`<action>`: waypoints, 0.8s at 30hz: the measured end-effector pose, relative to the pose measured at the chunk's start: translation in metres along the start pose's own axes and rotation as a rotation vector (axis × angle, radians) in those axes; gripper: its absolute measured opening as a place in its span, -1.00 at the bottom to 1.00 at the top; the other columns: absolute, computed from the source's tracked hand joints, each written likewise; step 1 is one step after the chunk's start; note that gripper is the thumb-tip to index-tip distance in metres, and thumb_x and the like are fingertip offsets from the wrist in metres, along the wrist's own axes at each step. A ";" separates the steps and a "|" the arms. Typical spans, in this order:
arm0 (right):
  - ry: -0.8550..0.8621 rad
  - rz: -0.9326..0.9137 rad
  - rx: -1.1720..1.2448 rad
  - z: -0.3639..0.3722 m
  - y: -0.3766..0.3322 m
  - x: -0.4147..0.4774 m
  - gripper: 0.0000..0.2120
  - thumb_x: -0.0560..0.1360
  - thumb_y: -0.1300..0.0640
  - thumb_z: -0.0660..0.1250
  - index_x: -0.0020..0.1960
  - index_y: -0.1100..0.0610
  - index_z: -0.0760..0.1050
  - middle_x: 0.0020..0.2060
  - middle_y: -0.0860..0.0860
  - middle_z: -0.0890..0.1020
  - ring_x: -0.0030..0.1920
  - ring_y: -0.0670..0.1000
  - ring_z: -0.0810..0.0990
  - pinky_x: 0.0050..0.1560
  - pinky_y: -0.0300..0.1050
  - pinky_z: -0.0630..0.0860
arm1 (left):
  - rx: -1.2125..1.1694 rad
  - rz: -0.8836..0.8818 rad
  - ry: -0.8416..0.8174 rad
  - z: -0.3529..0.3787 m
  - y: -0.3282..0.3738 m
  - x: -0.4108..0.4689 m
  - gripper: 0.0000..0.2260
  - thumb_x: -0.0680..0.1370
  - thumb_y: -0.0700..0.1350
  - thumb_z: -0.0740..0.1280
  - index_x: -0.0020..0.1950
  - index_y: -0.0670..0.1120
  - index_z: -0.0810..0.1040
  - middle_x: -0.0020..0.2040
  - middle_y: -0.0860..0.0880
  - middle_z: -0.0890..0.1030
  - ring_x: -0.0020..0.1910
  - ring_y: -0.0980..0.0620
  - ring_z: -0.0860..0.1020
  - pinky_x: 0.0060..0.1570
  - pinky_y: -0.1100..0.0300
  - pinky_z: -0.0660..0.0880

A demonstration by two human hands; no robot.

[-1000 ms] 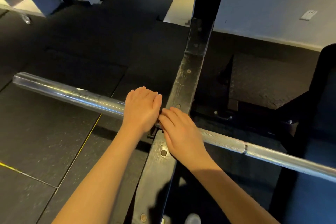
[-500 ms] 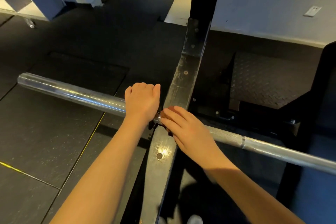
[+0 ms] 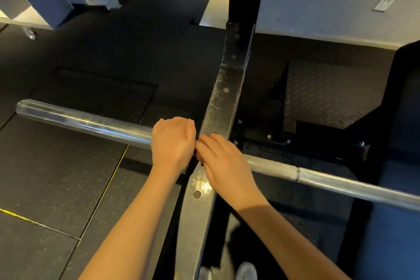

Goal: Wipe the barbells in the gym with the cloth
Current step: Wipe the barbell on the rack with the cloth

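In the head view, a long silver steel barbell is seen lying across a scuffed black metal rack post, running from far left to near right above the dark rubber floor. Its smooth left sleeve is gripped by the left hand, fingers curled over it. The right hand is laid on the bar, touching the left, fingers pressed together; whether anything is pinched cannot be told.
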State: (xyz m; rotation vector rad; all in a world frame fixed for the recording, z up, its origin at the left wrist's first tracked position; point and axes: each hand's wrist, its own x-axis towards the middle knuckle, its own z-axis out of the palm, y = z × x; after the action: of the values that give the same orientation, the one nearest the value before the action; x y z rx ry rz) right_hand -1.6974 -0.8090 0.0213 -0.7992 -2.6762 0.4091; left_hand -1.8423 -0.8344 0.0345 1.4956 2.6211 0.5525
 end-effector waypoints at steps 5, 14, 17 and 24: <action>0.063 0.204 -0.048 -0.030 0.030 -0.055 -0.50 0.30 0.31 0.53 0.23 0.18 0.56 0.14 0.08 0.64 0.15 0.13 0.62 0.18 0.14 0.54 | -0.129 0.028 0.030 -0.010 -0.013 -0.037 -0.43 0.58 0.02 -0.15 0.31 -0.16 0.53 0.22 -0.07 0.58 0.28 0.00 0.47 0.47 0.06 0.10; 0.024 0.164 0.080 -0.002 -0.021 -0.012 -0.70 0.52 0.19 0.28 0.24 0.11 0.52 0.09 -0.01 0.60 0.09 0.01 0.54 0.12 -0.03 0.52 | -0.033 -0.066 -0.154 -0.013 -0.008 -0.011 -0.48 0.61 0.00 -0.12 -0.24 -0.13 0.57 -0.38 -0.03 0.52 -0.39 -0.03 0.50 -0.09 -0.05 0.48; 0.022 0.266 0.045 -0.020 0.006 -0.045 -0.73 0.52 0.16 0.23 0.20 0.09 0.53 0.02 -0.02 0.59 0.00 0.02 0.55 0.00 -0.05 0.52 | -0.047 0.067 -0.074 -0.018 -0.014 -0.033 -0.40 0.55 0.02 -0.20 -0.04 -0.17 0.62 -0.20 -0.09 0.62 -0.25 -0.04 0.53 -0.01 0.07 0.39; 0.169 0.380 -0.122 0.001 -0.024 -0.039 -0.69 0.55 0.02 0.15 0.15 0.10 0.59 -0.01 0.02 0.64 0.01 0.08 0.61 0.01 0.04 0.56 | -0.015 0.002 -0.174 -0.019 -0.019 -0.023 -0.59 0.65 -0.04 -0.02 -0.19 -0.08 0.55 -0.27 0.02 0.55 -0.30 0.07 0.44 -0.10 0.11 0.29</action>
State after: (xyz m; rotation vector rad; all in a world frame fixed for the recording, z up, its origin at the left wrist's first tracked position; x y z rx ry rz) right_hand -1.6785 -0.8508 0.0210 -1.3237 -2.4085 0.2523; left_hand -1.8502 -0.8676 0.0428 1.4703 2.4791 0.4200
